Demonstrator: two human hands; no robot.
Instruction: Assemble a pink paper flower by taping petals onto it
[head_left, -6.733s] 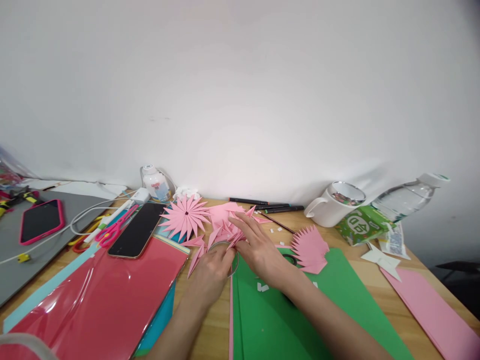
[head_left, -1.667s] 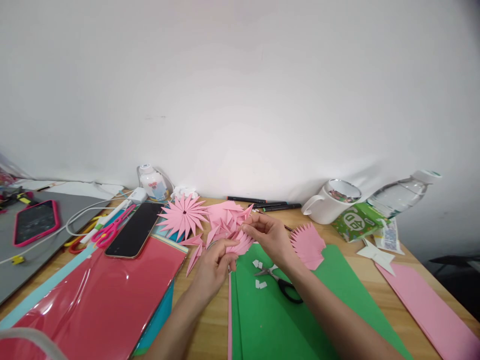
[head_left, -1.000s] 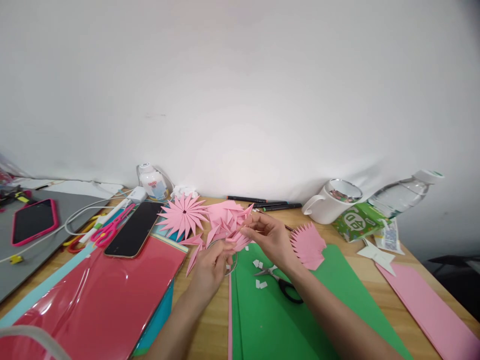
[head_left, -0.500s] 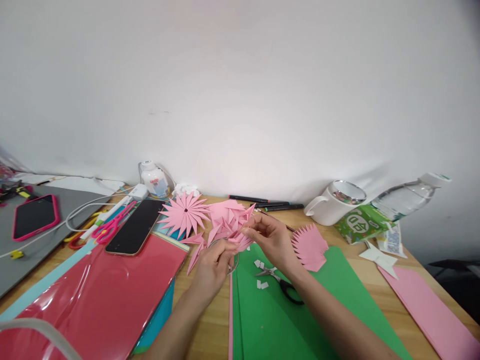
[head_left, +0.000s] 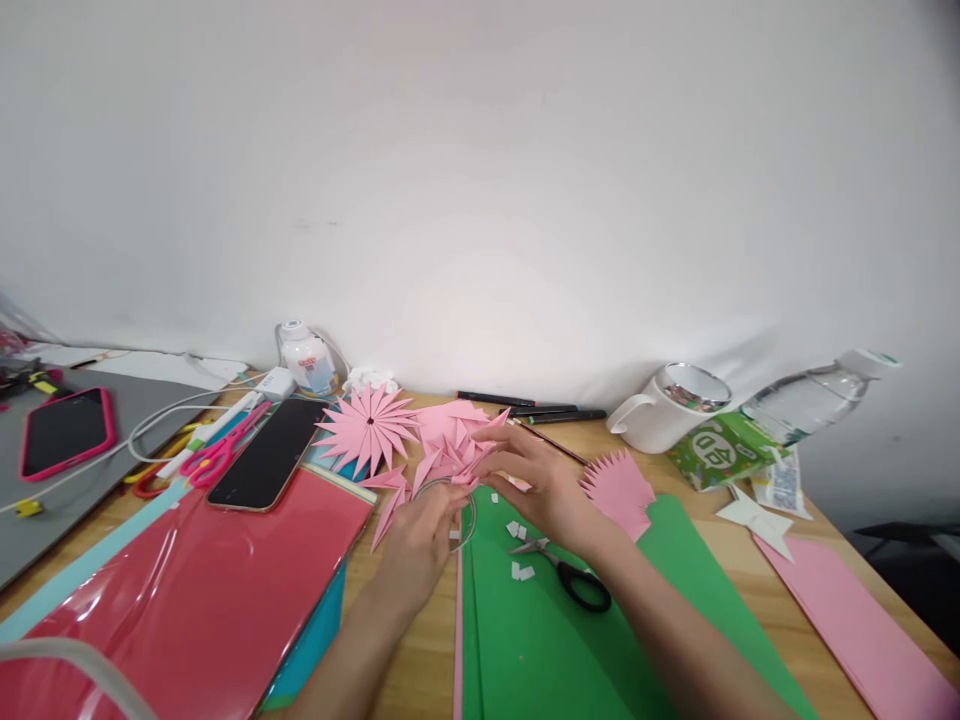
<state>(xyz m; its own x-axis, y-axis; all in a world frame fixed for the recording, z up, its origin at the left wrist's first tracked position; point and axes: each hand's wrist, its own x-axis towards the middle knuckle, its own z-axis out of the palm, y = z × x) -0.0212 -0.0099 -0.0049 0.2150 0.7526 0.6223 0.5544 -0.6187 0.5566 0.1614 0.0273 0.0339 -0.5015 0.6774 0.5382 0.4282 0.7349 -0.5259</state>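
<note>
Fingertips of my left hand point(head_left: 424, 540) pinch a small folded pink paper piece point(head_left: 463, 481). My right hand point(head_left: 544, 485) comes in from the right, its thumb and fingertips closing around the other end of this piece. A clear ring, like a roll of tape point(head_left: 472, 522), lies partly hidden beneath the left hand. Just behind the hands is a heap of folded pink paper pieces point(head_left: 450, 425). To its left rests a round, spiky pink paper flower point(head_left: 370, 421). A joined fan of pink pieces point(head_left: 619, 490) lies beyond the right wrist.
Black-handled scissors point(head_left: 581, 588) and white scraps point(head_left: 517, 530) lie on green paper point(head_left: 555, 660). A phone point(head_left: 266, 460) and pink scissors point(head_left: 225, 447) are left. Markers point(head_left: 555, 412) lie near the wall. A white mug point(head_left: 660, 420) and tilted bottle point(head_left: 810, 400) stand right.
My right hand has shifted slightly left and lower, its fingers stretching over toward the left fingertips. My left hand has turned a little, uncovering more of the clear ring.
</note>
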